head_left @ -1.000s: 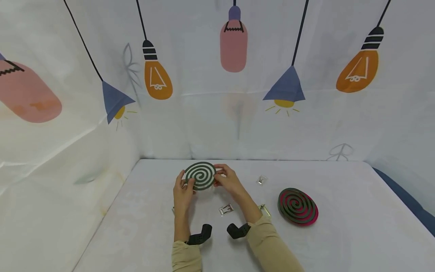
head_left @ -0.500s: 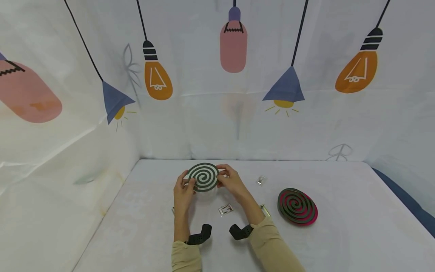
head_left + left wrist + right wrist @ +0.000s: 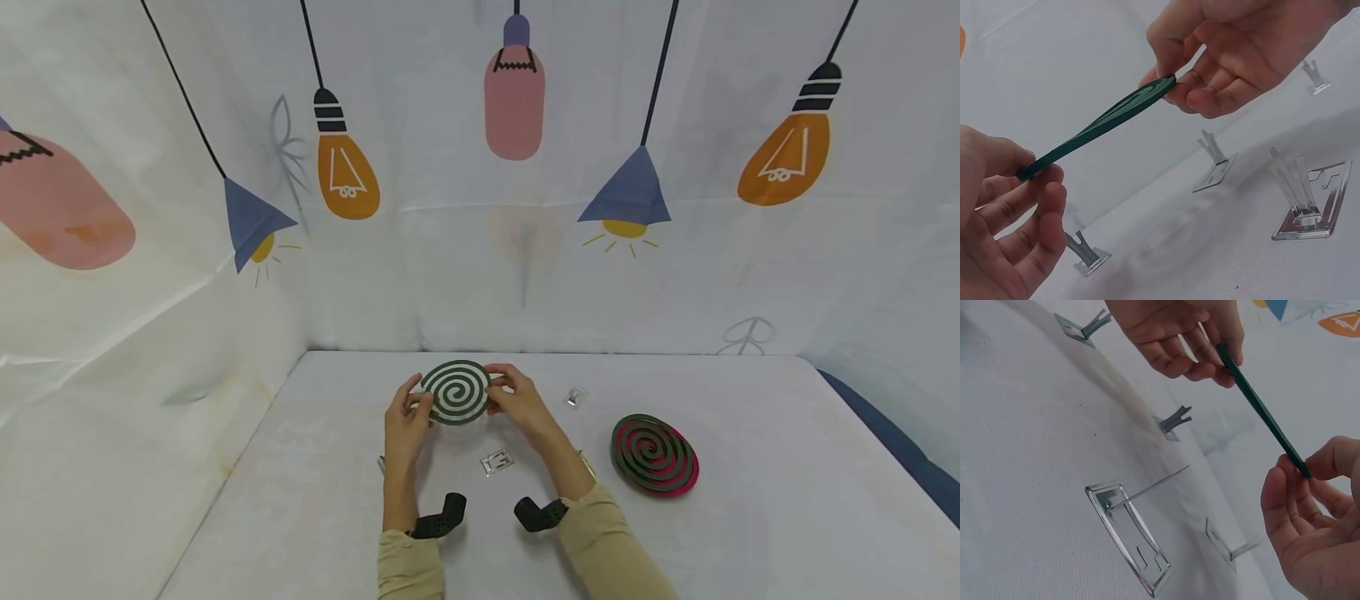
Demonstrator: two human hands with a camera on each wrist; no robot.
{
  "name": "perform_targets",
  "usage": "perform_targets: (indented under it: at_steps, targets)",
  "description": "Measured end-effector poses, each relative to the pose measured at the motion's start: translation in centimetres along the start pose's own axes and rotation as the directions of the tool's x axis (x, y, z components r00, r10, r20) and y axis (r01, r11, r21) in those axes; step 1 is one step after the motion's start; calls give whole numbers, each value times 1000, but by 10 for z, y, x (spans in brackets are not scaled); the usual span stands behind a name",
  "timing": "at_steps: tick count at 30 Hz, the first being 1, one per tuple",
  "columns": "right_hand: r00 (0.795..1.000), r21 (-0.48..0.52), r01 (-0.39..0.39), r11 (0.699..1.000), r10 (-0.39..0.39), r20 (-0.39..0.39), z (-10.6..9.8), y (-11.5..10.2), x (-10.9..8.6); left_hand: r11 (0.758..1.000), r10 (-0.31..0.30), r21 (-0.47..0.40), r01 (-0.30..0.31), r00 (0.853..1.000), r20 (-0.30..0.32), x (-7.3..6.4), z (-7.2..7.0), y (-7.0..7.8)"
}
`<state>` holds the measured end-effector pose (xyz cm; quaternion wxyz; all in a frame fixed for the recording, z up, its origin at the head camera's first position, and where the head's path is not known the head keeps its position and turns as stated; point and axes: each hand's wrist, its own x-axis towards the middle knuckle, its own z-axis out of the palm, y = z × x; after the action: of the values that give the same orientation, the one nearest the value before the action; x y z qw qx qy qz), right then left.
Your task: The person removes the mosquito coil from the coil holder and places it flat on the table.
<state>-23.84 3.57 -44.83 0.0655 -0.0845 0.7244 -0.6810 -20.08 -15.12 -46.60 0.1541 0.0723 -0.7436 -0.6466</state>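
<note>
A green mosquito coil is held up above the table between both hands. My left hand pinches its left rim between thumb and fingers. On the opposite rim, my right hand pinches it the same way. Seen edge-on in the left wrist view, the coil tilts up from the left hand toward the right. Below it stand several small metal coil stands, one between the forearms with its prongs bent upright, another farther back. Another stand is close in the right wrist view.
To the right lies a stack of coils, dark green on top with red showing beneath. The white table ends at a printed cloth wall at the back. Partly behind the forearms are further metal stands.
Both hands have shifted the coil slightly to the right, the right hand moving more than the left. The pinch at each rim stays. The stack and stands have not moved.
</note>
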Motion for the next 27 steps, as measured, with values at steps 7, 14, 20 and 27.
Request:
perform_targets:
  at_steps: [7, 14, 20, 27]
  targets:
    - [1000, -49, 11, 999, -12, -18, -8, 0, -4, 1000, 4, -14, -3, 998, 56, -4, 0, 11]
    - [1000, -47, 10, 999, -10, -13, -11, -18, -18, 1000, 7, -4, -7, 996, 87, -15, -1, 33]
    - [1000, -30, -2, 1000, 1, -25, -14, -6, -17, 1000, 22, 1, -22, 995, 93, -17, 1, 34]
    - [998, -32, 10, 999, -12, -57, -17, 2, -18, 999, 38, -9, -38, 993, 112, -19, 4, 37]
